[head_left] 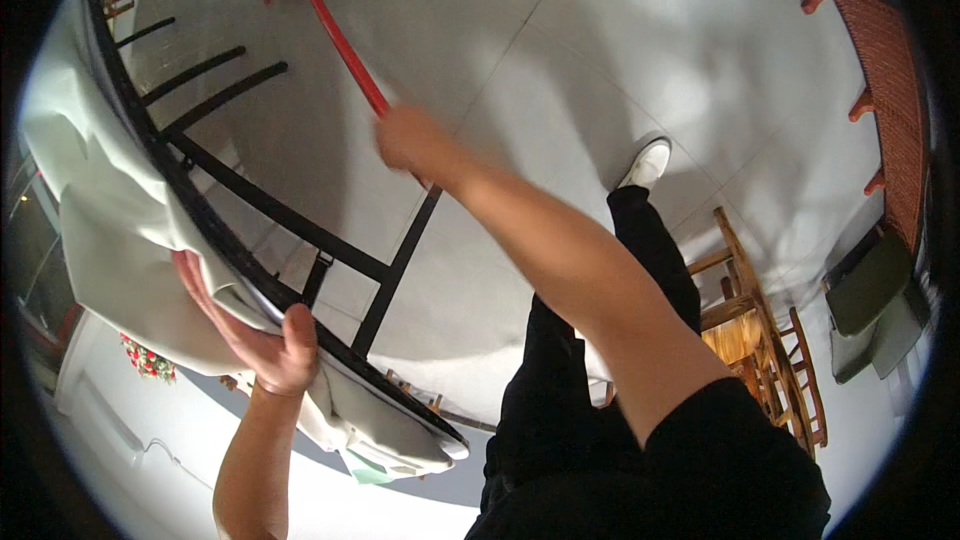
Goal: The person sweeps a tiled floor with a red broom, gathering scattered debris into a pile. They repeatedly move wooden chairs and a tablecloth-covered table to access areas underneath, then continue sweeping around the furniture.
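My right hand (418,145), slightly blurred, is closed around the red handle of a broom (340,40). The broom slants away to the far left, where its reddish head comes close to the floor. With my left hand (275,345) I grip the edge of a table (285,295) that looks tilted, thumb over the rim and fingers against its cover. A loose, creased whitish cover (120,230) hangs over the top. Black metal legs and crossbars (290,225) stick out from its underside over the floor.
Grey tiled floor (570,50) spreads ahead of me, with my white shoe (650,162) on it. Wooden chairs (750,330) stand close on my right. Beyond them are a reddish-brown woven bench (885,90) and a dark green chair (870,290). Red flowers (148,358) sit at the left.
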The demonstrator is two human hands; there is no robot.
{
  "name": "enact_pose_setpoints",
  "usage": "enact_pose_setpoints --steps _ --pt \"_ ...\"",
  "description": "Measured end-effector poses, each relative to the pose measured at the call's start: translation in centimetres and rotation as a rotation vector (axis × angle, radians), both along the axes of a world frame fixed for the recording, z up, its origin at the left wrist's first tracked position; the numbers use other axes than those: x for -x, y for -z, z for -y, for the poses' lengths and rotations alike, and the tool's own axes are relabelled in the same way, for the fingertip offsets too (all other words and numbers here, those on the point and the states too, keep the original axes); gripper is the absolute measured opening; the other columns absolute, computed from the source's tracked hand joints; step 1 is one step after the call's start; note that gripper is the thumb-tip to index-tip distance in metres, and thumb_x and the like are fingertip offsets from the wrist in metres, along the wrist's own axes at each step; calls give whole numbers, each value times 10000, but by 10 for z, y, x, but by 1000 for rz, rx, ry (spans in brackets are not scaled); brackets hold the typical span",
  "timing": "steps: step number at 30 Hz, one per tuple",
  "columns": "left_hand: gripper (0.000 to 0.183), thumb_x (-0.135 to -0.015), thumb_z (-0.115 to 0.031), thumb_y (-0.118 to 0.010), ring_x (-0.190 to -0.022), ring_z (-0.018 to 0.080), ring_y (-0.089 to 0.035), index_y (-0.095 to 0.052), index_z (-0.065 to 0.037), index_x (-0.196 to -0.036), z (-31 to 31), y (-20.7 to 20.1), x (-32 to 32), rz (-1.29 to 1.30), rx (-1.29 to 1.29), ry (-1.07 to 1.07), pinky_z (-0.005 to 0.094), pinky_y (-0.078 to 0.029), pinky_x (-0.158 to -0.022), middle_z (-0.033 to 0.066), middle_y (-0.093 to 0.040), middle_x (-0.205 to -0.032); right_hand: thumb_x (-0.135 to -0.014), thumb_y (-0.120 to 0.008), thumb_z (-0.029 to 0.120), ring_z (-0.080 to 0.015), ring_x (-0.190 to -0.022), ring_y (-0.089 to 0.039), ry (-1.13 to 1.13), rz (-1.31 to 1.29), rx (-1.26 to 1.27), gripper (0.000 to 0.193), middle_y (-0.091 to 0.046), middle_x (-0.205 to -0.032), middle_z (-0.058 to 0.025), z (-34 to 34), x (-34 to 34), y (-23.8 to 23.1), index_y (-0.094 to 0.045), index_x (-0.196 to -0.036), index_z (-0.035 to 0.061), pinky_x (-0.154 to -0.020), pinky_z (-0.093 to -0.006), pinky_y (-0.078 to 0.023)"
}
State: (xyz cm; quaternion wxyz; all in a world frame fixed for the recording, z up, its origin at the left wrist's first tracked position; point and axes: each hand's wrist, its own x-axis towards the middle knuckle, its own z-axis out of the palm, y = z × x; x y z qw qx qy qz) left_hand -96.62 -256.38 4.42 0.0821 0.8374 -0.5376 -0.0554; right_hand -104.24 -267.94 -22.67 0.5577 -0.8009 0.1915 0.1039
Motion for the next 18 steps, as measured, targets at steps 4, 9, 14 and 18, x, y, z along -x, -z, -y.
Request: enact_pose_setpoints --steps 4,9,14,18 --pt "1032 -800 -671 -592 -1464 418 -184 -249 -12 -1516 9 -5 6 45 -26 -21 573 -176 -1151 290 -218 -1546 -1014 -451 306 -410 -797 -663 182 -443 -482 371 -651 -843 -268 -60 187 -66 -556 -1033 -50 -690 -515 -515" --pt "1025 -811 -615 -604 -1463 427 -151 -181 -25 -1535 5 -3 2 7 -14 51 578 -154 -1161 286 -183 -1550 -1023 -414 333 -412 -893 -669 53 -655 -493 403 -674 -932 -251 -116 241 -49 -577 -1044 -36 -779 -514 -528" --pt "1016 -856 -502 -623 -1423 375 -222 -66 5 -1538 -30 -6 -1 -256 25 -54 515 -183 -1172 242 -189 -1549 -904 -549 189 -366 -963 -682 -212 -403 -372 260 -692 -1060 -189 -150 79 74 -679 -1035 7 -812 -484 -550" --pt "922 -902 -401 -611 -1398 329 -286 -75 1 -1535 -65 -20 -8 -434 -64 -115 467 -206 -1176 209 -235 -1545 -822 -635 135 -310 -945 -691 -64 -316 -365 256 -706 -998 -163 -157 -121 109 -705 -1042 23 -798 -438 -551"
